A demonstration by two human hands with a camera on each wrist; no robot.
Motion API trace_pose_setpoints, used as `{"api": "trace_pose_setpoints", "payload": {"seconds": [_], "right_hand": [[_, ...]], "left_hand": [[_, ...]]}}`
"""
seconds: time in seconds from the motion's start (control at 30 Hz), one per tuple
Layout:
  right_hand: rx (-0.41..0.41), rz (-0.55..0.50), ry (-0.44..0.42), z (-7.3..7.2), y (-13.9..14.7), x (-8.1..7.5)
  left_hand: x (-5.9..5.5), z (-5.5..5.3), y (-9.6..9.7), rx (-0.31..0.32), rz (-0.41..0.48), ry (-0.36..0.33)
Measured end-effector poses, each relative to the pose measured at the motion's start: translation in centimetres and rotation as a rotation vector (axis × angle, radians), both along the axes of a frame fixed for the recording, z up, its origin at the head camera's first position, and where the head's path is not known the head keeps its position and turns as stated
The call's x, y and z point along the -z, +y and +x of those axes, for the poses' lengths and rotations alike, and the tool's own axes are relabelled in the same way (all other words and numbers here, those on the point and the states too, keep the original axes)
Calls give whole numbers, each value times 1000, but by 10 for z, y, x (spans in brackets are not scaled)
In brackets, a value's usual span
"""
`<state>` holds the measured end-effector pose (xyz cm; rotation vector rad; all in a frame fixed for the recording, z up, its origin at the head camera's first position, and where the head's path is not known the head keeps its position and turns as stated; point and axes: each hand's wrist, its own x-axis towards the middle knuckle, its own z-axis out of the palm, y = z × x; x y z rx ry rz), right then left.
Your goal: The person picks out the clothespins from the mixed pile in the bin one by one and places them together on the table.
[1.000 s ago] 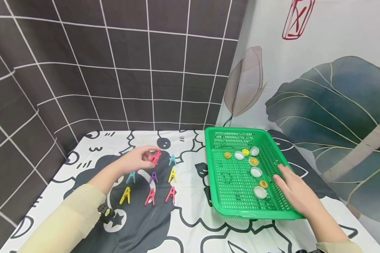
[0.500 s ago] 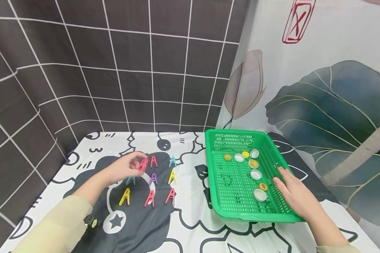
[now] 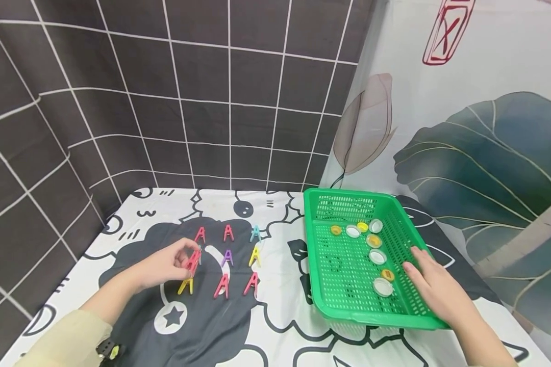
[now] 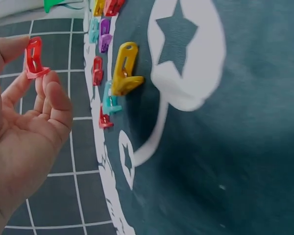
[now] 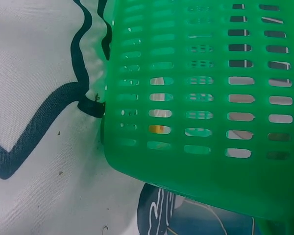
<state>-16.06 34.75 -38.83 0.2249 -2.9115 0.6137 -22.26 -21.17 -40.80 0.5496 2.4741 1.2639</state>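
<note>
In the head view my left hand [image 3: 169, 265] pinches a red clothespin [image 3: 193, 262] between thumb and fingertips, over the left column of the clothespin rows. The left wrist view shows the same red clothespin [image 4: 34, 58] at my fingertips. Right by it, a blue clothespin is mostly hidden behind the hand, and a yellow clothespin [image 3: 185, 286] lies just below. Further red, blue, purple and yellow clothespins lie in neat rows on the cloth, including a purple clothespin [image 3: 227, 257]. My right hand [image 3: 438, 285] rests with extended fingers at the right side of a green basket [image 3: 319, 285].
White and yellow bottle caps, such as a white cap [image 3: 383, 287], lie scattered in the basket. A patterned black-and-white cloth [image 3: 275, 316] covers the table. Dark tile-print fabric [image 3: 206, 122] hangs behind it. The right wrist view shows the basket's slotted outer wall [image 5: 176, 161].
My left hand has moved left and nearer to me with the red clothespin, uncovering red clothespins in the far row. My right hand has stayed at the basket. The head view has shifted slightly.
</note>
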Motion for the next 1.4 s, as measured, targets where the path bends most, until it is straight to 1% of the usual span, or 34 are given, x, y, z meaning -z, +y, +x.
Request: {"api": "trace_pose_setpoints", "payload": {"seconds": [0.1,0.17,0.27,0.4,0.5,0.6,0.7,0.77,0.87,1.03,1.13,1.23,1.3,1.4], "right_hand": [[2,0,7,0,1,0],[0,2,3,0,1,1],[0,6,-10,0,1,2],[8,15,-18,0,2,1],[8,15,-18,1,3,1],[7,11,-19,1,3,0],[10,8,-18,1,3,-1],[14,13,-27,0,4,-1],[13,6,-23,0,2,-1],[14,8,-42,0,2,0],[15,14,-43,-1,1,0],[13,16,-41,-1,1,0],[12,18,-39,-1,0,0],[12,23,-42,-1,0,0]], "left_hand": [[2,5,-4,11,3,-33],[3,8,-5,25,6,-74],[4,13,-6,59,-8,-118],[4,20,-4,125,-52,-108],[4,27,-3,153,-84,-93],[4,33,0,148,-122,-100],[6,36,3,136,-162,-93],[7,38,4,131,-173,-94],[11,41,5,119,-206,-66],[17,42,4,111,-268,-17],[19,42,4,117,-277,-17],[20,43,4,123,-281,-41],[22,44,5,127,-303,-45],[24,44,6,133,-345,-33]]}}
